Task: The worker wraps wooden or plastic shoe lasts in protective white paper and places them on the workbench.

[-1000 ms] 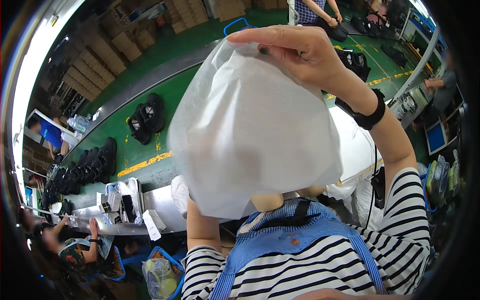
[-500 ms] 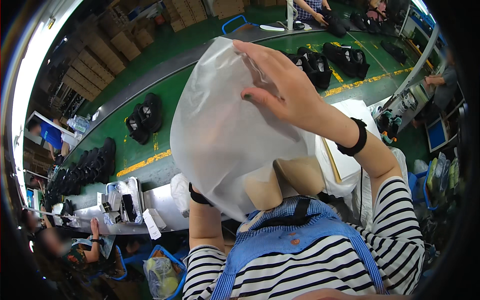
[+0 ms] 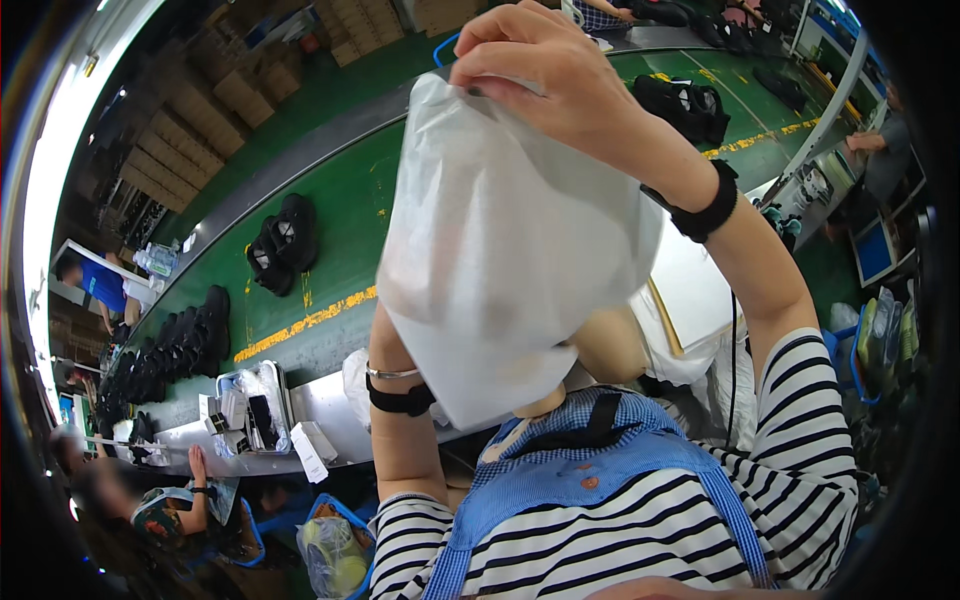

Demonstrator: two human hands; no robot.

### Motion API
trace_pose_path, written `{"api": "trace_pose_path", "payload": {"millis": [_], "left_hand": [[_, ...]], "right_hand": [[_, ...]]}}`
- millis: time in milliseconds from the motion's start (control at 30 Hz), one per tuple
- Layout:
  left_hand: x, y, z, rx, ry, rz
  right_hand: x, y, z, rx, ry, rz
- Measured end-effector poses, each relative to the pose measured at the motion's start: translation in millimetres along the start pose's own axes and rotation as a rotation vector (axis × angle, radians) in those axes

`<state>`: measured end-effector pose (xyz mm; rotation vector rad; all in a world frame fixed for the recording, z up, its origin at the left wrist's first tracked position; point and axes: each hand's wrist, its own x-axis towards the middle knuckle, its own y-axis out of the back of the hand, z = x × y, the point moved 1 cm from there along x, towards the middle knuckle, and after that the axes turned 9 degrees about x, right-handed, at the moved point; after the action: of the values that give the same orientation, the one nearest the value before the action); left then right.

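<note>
- Translucent white plastic bag [image 3: 500,250] hangs below the right hand [image 3: 545,70], its grip pinched shut on the bag's top edge; arm raised
- Left hand hidden behind bag; grip cannot be told

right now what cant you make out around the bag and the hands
- Left hand: head view, hidden behind the bag; only the forearm shows.
- Bag contents: the cloudy plastic blurs them.
- Right hand: fingers pinch the bag's top; fingertips partly folded out of sight.
- Shoes on the belt: too small for detail.
</note>
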<state>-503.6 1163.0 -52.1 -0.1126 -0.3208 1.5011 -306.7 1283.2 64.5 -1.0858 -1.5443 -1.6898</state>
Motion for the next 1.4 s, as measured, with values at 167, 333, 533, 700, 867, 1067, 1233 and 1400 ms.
{"api": "trace_pose_path", "payload": {"millis": [167, 333, 533, 700, 867, 1067, 1233, 1400], "left_hand": [[-7.2, 10.9, -7.3, 0.696, -0.401, 0.120], [-9.3, -8.2, -13.1, -0.056, -0.291, 0.043], [7.2, -17.3, -0.4, 0.101, -0.334, 0.161], [9.7, -16.5, 14.5, 0.243, -0.357, 0.254], [21.4, -11.6, 34.3, 0.389, -0.389, 0.336], [18.8, 4.1, 69.3, 0.563, -0.588, 0.577], [45.3, -58.4, 17.2, 0.508, -0.406, 0.286], [54.4, -74.9, 24.6, 0.121, -0.494, 0.379]], "right_hand": [[-7.7, -6.5, -29.5, -0.049, -0.098, 0.028], [-46.4, -23.2, -58.5, 0.066, -0.292, -0.073], [-51.4, -26.6, -57.0, 0.344, -0.859, -0.326], [-61.5, -29.5, -41.7, 0.417, -0.799, -0.291], [-59.6, -26.6, -38.4, 0.388, -0.791, -0.228], [-57.3, -3.8, -5.1, -0.088, -0.815, -0.063], [-41.0, -10.7, -32.1, -0.088, -0.754, -0.088], [-47.8, -18.5, -60.4, 0.004, -0.462, -0.017]]}}
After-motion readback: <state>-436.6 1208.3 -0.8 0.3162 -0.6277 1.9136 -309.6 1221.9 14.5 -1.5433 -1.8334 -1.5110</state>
